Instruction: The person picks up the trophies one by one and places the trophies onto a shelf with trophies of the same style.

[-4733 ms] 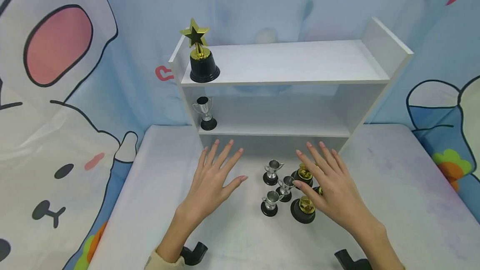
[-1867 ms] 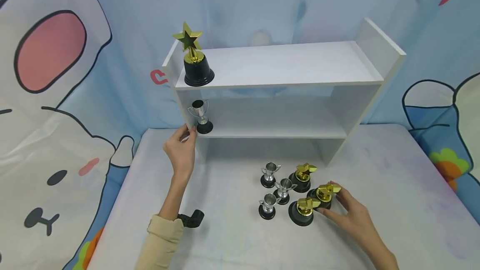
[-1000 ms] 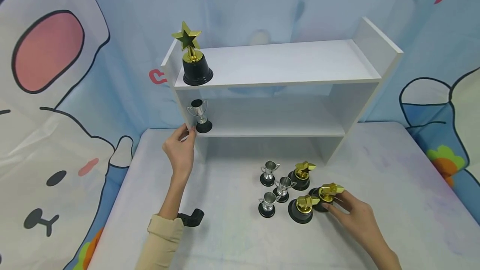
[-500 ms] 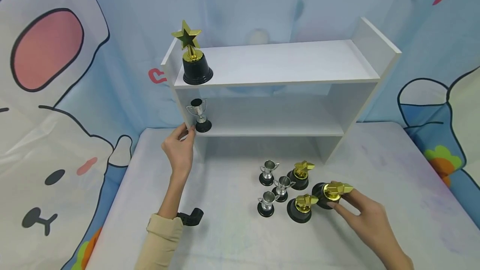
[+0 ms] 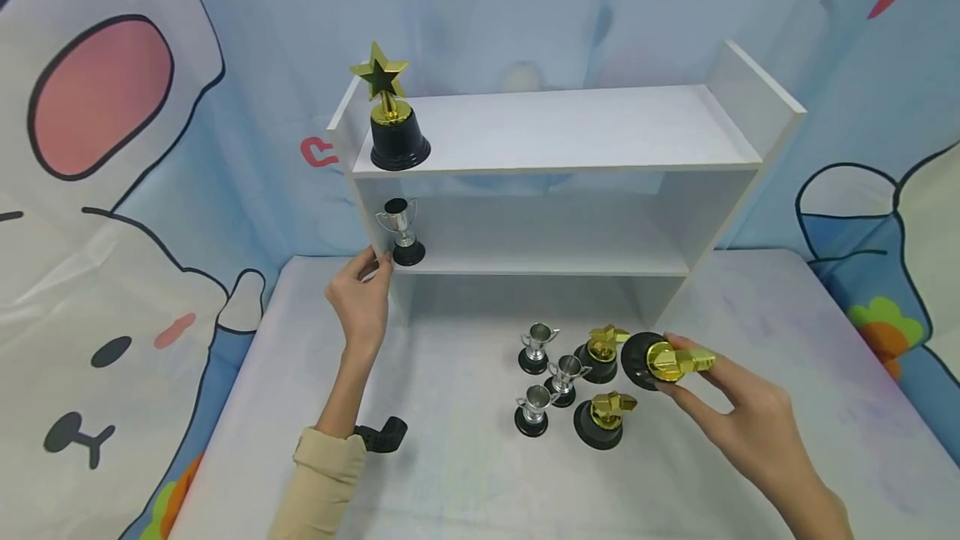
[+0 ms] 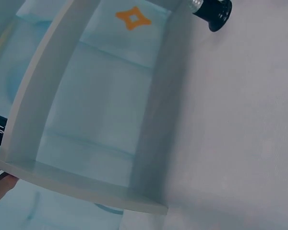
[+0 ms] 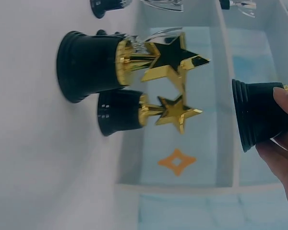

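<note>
My right hand [image 5: 738, 407] grips a gold star trophy [image 5: 670, 362] by its black base, lifted above the table and tilted toward me. In the right wrist view, the thumb and fingers wrap the upper part of that black base [image 7: 261, 112]. My left hand [image 5: 362, 298] pinches the left side panel of the white shelf [image 5: 540, 263], just below the middle board. Two more star trophies stand on the table, a nearer one [image 5: 600, 421] and a farther one [image 5: 602, 352]. Beside them are three small silver cup trophies [image 5: 534, 408], upright.
A gold star trophy [image 5: 397, 127] stands at the left end of the top board. A silver cup trophy [image 5: 405, 236] is at the left end of the middle board, right by my left hand. Behind the shelf hangs a blue printed curtain [image 5: 495, 7].
My right hand has taken hold of the rear-right star trophy, drawn it right and raised it off the table. My left hand came to the shelf's side panel earlier and has stayed there.
</note>
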Motion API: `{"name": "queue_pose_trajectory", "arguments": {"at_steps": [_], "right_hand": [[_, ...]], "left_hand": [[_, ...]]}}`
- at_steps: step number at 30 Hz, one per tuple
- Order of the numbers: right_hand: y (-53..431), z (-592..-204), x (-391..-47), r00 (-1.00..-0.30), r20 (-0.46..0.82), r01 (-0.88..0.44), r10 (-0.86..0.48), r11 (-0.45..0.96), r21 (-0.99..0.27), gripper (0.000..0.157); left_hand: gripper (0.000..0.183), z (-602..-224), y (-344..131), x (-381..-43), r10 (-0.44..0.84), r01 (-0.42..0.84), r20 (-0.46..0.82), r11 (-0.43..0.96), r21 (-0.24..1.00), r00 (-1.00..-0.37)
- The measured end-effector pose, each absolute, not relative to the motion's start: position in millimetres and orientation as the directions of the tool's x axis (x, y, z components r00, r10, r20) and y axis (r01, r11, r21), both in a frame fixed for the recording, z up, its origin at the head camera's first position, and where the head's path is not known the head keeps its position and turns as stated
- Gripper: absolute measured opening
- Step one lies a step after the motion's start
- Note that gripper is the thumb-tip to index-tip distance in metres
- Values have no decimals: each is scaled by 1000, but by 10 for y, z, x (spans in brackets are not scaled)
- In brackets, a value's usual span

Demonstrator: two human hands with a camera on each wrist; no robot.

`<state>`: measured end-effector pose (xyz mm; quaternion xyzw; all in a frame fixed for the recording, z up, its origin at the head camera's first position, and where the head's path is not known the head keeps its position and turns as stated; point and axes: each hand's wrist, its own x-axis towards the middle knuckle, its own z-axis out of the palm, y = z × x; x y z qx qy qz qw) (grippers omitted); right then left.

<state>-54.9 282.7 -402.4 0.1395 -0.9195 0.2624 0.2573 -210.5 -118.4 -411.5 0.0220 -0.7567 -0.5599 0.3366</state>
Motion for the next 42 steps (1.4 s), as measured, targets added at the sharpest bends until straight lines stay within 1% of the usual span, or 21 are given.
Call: {"name": "queue_pose_trajectory", "arguments": {"at_steps": [2, 5, 6, 7, 9, 10, 13, 18, 21, 24, 27, 32, 36, 38, 41, 42], "right_hand": [[2794, -3952, -576, -816, 558, -417, -147, 819, -394, 84], [2747, -3853, -619, -789, 584, -467, -192, 804, -367, 61], [2727, -3816, -635, -776, 595, -488, -209, 797, -356, 58], [2709, -3782, -655, -760, 609, -512, -227, 786, -347, 59], [2671, -3719, -688, -724, 640, -558, -257, 765, -323, 71], [2648, -3683, -706, -709, 652, -578, -270, 752, -317, 72], [2568, -3583, -771, -662, 689, -634, -296, 712, -302, 70], [2425, -3439, -892, -609, 721, -692, -331, 666, -279, 67], [2341, -3374, -974, -555, 755, -740, -350, 623, -254, 65], [2259, -3293, -1051, -518, 775, -772, -362, 588, -242, 62], [2178, -3196, -1123, -502, 783, -785, -367, 574, -234, 59], [2049, -3046, -1248, -455, 811, -812, -368, 544, -209, 54], [1952, -2921, -1352, -436, 815, -833, -382, 513, -205, 48], [1906, -2854, -1406, -426, 818, -840, -385, 505, -200, 51], [1843, -2757, -1481, -421, 825, -834, -377, 518, -189, 62], [1826, -2725, -1501, -428, 823, -826, -373, 532, -188, 63]], "left_hand": [[23, -4111, -1186, -2107, -411, 345, 484, 370, 863, -773], [24, -4111, -1189, -2112, -408, 348, 487, 370, 861, -772], [24, -4112, -1190, -2114, -407, 348, 487, 370, 862, -773], [24, -4111, -1191, -2115, -407, 347, 486, 368, 862, -774], [24, -4113, -1189, -2116, -405, 345, 482, 366, 864, -777], [24, -4112, -1188, -2114, -404, 344, 480, 366, 865, -778], [24, -4112, -1187, -2115, -405, 345, 482, 366, 864, -777], [24, -4120, -1187, -2122, -400, 352, 491, 373, 858, -774], [24, -4135, -1189, -2123, -395, 363, 501, 376, 853, -770], [23, -4144, -1190, -2124, -395, 369, 509, 379, 849, -765], [23, -4139, -1190, -2132, -401, 369, 512, 383, 847, -760], [22, -4144, -1184, -2131, -403, 369, 517, 391, 843, -755], [22, -4148, -1181, -2122, -402, 377, 527, 396, 838, -749], [22, -4148, -1181, -2118, -403, 379, 528, 394, 837, -748], [22, -4151, -1188, -2127, -400, 377, 526, 393, 838, -751], [23, -4150, -1189, -2129, -398, 378, 524, 392, 839, -753]]}}
